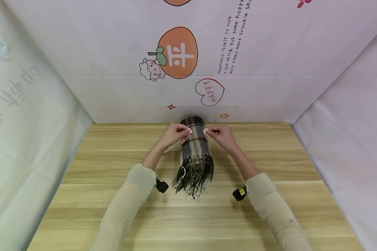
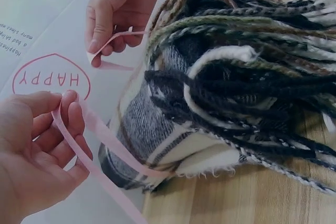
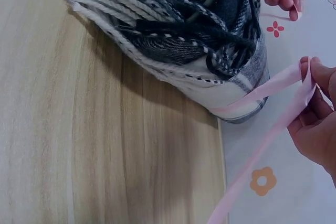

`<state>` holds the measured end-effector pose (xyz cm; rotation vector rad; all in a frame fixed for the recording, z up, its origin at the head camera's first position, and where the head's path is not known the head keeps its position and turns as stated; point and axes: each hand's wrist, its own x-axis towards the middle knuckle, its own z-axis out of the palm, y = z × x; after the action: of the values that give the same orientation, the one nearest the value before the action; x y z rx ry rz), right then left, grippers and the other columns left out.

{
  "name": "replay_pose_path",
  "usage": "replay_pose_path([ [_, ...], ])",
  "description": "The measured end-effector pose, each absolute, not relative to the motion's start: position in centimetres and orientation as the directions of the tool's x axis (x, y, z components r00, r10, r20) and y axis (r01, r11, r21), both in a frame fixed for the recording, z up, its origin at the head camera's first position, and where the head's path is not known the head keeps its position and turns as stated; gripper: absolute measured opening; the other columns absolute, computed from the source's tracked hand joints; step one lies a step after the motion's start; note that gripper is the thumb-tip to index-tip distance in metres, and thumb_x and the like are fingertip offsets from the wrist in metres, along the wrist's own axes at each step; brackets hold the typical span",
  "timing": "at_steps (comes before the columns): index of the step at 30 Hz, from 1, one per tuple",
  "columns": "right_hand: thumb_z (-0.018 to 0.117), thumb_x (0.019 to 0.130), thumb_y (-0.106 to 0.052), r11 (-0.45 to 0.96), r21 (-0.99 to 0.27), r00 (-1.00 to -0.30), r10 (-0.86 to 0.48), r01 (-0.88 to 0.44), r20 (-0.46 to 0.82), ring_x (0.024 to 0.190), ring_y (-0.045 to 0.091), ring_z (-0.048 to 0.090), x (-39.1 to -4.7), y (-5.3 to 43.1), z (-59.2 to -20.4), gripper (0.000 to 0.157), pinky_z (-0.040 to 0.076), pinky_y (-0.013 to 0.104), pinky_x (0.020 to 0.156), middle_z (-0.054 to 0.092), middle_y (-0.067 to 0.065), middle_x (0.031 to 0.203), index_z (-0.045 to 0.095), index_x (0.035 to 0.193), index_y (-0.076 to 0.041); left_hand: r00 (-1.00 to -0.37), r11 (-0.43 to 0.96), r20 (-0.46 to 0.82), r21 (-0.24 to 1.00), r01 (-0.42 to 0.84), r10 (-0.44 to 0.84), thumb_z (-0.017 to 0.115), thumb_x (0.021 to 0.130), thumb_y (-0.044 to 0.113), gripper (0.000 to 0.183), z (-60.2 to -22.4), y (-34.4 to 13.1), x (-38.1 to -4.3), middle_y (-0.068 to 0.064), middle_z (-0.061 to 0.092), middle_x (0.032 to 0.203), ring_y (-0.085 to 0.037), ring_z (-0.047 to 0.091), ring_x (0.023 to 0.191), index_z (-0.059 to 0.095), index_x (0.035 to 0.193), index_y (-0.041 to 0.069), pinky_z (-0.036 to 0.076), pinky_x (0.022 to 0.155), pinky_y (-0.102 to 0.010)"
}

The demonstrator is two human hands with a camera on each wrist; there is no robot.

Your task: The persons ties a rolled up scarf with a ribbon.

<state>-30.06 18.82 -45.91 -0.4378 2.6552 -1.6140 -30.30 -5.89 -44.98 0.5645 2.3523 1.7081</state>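
Observation:
A rolled plaid scarf (image 1: 193,148) in black, grey, white and brown lies on the wooden table, its fringe spread toward me. A pink ribbon (image 2: 113,142) passes around the roll, seen also as a pink ribbon (image 3: 268,87) in the right wrist view. My left hand (image 1: 175,135) pinches one side of the ribbon between thumb and index finger, just left of the scarf's top. On the other side my right hand (image 1: 222,137) pinches the ribbon in the same way. From each hand a loose end hangs down, and both stretches rise off the scarf.
A white printed backdrop (image 1: 128,97) stands right behind the scarf, along the far edge of the wooden table (image 1: 113,216). White sheets (image 1: 348,104) close off both sides. Black wrist cameras (image 1: 239,194) sit under my sleeves.

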Motion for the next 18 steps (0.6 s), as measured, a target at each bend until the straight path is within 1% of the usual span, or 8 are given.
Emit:
replay_pose_path([
  [3,0.065,0.098,-0.013,0.440,-0.868,-0.960,-0.249,-0.231,0.129,0.103,0.028,0.069,-30.1,18.7,-45.8,0.023,0.053,0.020,0.078,0.072,0.021,0.115,0.073,0.113,0.002,-0.917,0.294,0.089,0.931,0.215,0.389,0.061,0.100,0.018,0.025,-45.2,-5.5,-30.5,-0.025,0.071,0.091,-0.039,0.065,0.082,0.073,0.103,-0.004,0.050,0.062,-0.024],
  [4,0.064,0.098,-0.012,0.444,-0.866,-0.960,-0.252,-0.230,0.126,0.105,0.029,0.069,-30.1,18.7,-45.8,0.024,0.054,0.021,0.080,0.071,0.021,0.116,0.072,0.114,0.003,-0.918,0.298,0.094,0.929,0.220,0.386,0.062,0.100,0.018,0.025,-45.2,-5.4,-30.6,-0.025,0.071,0.091,-0.042,0.065,0.084,0.073,0.103,-0.004,0.049,0.062,-0.024],
  [6,0.064,0.097,-0.010,0.441,-0.868,-0.960,-0.250,-0.226,0.123,0.106,0.031,0.068,-30.1,18.6,-45.8,0.023,0.054,0.023,0.081,0.071,0.022,0.116,0.072,0.114,0.004,-0.918,0.313,0.099,0.922,0.230,0.385,0.063,0.099,0.019,0.023,-45.3,-5.2,-30.7,-0.024,0.071,0.091,-0.042,0.065,0.086,0.074,0.101,-0.002,0.049,0.063,-0.024],
  [8,0.065,0.097,-0.011,0.438,-0.871,-0.962,-0.242,-0.222,0.123,0.102,0.027,0.069,-30.2,18.5,-45.8,0.023,0.055,0.023,0.080,0.072,0.021,0.115,0.073,0.113,0.003,-0.919,0.328,0.096,0.916,0.232,0.383,0.063,0.099,0.020,0.023,-45.3,-5.0,-30.7,-0.023,0.071,0.091,-0.038,0.065,0.084,0.075,0.101,0.000,0.048,0.062,-0.024],
  [11,0.068,0.096,-0.014,0.430,-0.876,-0.965,-0.231,-0.218,0.127,0.094,0.020,0.069,-30.3,18.4,-46.0,0.022,0.054,0.022,0.076,0.074,0.019,0.111,0.075,0.110,0.000,-0.919,0.349,0.095,0.906,0.239,0.382,0.062,0.099,0.019,0.022,-45.5,-4.6,-30.8,-0.021,0.071,0.088,-0.025,0.064,0.076,0.075,0.100,0.001,0.047,0.062,-0.022],
  [13,0.069,0.095,-0.017,0.423,-0.879,-0.964,-0.230,-0.221,0.132,0.088,0.017,0.068,-30.4,18.2,-46.1,0.021,0.052,0.021,0.072,0.074,0.017,0.107,0.076,0.108,-0.002,-0.918,0.356,0.101,0.901,0.248,0.383,0.061,0.099,0.017,0.022,-45.5,-4.4,-30.9,-0.020,0.070,0.084,-0.018,0.059,0.070,0.075,0.099,0.000,0.046,0.061,-0.021],
  [17,0.070,0.094,-0.018,0.402,-0.888,-0.964,-0.226,-0.222,0.139,0.080,0.018,0.064,-30.1,17.7,-45.6,0.020,0.048,0.020,0.066,0.074,0.018,0.101,0.077,0.104,-0.002,-0.913,0.350,0.119,0.898,0.267,0.390,0.060,0.099,0.013,0.021,-45.7,-3.9,-31.1,-0.017,0.067,0.076,-0.015,0.055,0.065,0.074,0.096,-0.003,0.044,0.060,-0.022],
  [18,0.071,0.094,-0.018,0.395,-0.891,-0.964,-0.227,-0.223,0.141,0.080,0.022,0.064,-30.1,17.6,-45.6,0.020,0.047,0.019,0.065,0.074,0.018,0.101,0.077,0.104,-0.002,-0.911,0.347,0.124,0.897,0.272,0.393,0.060,0.099,0.013,0.022,-45.8,-3.8,-31.1,-0.016,0.066,0.075,-0.015,0.055,0.065,0.074,0.095,-0.004,0.044,0.059,-0.022],
])
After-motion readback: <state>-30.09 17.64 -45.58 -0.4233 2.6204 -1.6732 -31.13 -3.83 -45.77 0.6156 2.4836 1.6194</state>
